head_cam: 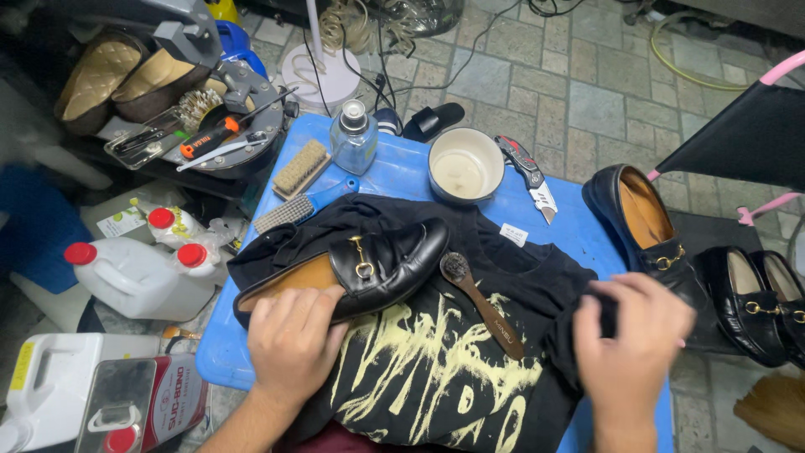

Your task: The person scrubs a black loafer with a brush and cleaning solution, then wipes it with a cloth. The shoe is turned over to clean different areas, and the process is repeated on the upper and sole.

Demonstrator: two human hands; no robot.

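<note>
Grey stone pavers are surrounding a low blue table point(394, 180) that is carrying a black printed T-shirt point(436, 369) spread over most of its top. Curled fingers point(281, 312) of the left hand point(292, 342) are pressing down together on the heel end of a black loafer point(352, 270) with a gold buckle, which is lying on its side on the shirt near the table's left edge. Fingers of the right hand point(631, 335) are bunching dark cloth of the shirt at the table's right edge; how tightly they are pinching it I cannot tell. Between the hands a small wooden-handled brush point(482, 304) is lying on the shirt. Toward the far edge a white bowl point(465, 165), a clear bottle point(353, 137), a utility knife point(528, 174) and two scrubbing brushes point(295, 186) are sitting. More black loafers point(738, 289) are resting on the floor beside the right edge.
</note>
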